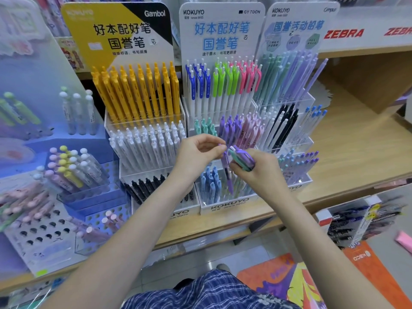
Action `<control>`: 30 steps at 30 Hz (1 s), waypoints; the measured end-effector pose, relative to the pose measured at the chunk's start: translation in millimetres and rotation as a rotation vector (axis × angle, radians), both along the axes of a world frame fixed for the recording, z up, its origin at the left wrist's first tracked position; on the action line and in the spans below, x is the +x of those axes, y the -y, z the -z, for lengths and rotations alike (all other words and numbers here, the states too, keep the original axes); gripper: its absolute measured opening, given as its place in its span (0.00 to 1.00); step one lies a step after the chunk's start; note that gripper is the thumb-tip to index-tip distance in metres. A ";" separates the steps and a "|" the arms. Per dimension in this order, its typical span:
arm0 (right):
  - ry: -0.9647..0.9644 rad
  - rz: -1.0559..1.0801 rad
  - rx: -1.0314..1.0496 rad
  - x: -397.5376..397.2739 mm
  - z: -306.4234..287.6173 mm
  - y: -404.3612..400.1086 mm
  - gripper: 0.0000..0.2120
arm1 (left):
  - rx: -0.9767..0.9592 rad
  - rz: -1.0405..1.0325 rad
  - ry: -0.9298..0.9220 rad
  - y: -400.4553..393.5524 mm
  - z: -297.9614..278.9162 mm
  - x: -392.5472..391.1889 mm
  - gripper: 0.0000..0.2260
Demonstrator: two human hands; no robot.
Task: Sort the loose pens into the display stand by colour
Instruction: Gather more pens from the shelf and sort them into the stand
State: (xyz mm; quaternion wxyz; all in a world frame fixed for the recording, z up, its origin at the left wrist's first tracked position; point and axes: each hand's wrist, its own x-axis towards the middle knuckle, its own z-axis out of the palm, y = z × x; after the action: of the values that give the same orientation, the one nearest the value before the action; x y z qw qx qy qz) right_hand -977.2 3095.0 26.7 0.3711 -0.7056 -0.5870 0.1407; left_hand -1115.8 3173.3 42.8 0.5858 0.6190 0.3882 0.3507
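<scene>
My right hand [258, 169] grips a small bundle of loose pens [242, 159], purple and mint green, in front of the white Kokuyo display stand [225, 206]. My left hand [199, 150] pinches the top of one purple pen [228, 172], which hangs down over the stand's front row. That front row holds light blue pens [210, 181]. The row above holds mint pens [205, 127], purple pens [230, 128] and pink pens [250, 130]. The top row carries blue, green and pink clipped pens.
A yellow-and-white pen stand [142, 103] is to the left, and a pastel pencil stand [294, 121] to the right. A blue stand with holes [44, 228] sits at far left. All rest on a wooden shelf [347, 157]. A lower shelf holds boxed pens [356, 219].
</scene>
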 end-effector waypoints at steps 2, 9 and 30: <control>-0.009 -0.019 0.020 1.6 -2.7 -6.9 0.14 | 0.004 -0.027 0.031 -0.9 0.0 2.7 0.05; 0.069 0.003 -0.019 -2.3 -3.9 -24.2 0.10 | -0.031 -0.150 0.071 -11.1 -8.3 7.8 0.03; -0.208 0.212 0.135 37.4 12.1 -51.6 0.17 | 0.589 0.116 -0.864 -21.4 51.1 -25.5 0.13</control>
State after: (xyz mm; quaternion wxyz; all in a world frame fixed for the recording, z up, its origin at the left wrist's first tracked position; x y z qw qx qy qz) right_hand -939.8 3146.6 14.6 0.4894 -0.7185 -0.4759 0.1334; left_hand -1141.4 3194.7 -8.2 0.1919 0.8660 0.4445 0.1248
